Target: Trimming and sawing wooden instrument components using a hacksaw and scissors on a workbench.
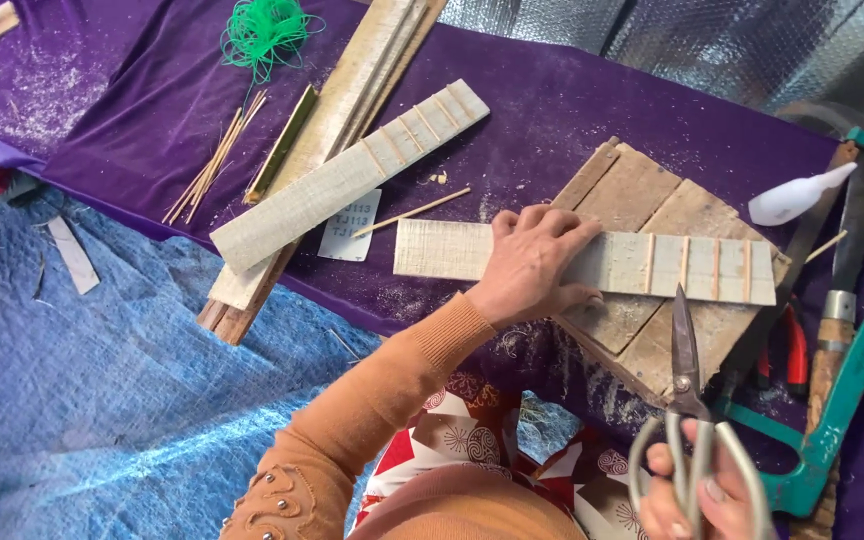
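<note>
Pressing left hand [532,262] flat on slatted strip [592,262]; right hand [697,495] grip closed around scissors [690,420].

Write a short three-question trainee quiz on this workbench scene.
1. True or false: the left hand presses flat on the pale wooden strip.
2. What does the right hand hold? A) scissors B) glue bottle C) saw
3. What colour is the tangled string at the top of the cloth?

Key: 1 true. 2 A, the scissors, blades shut and pointing at the strip. 3 green.
</note>
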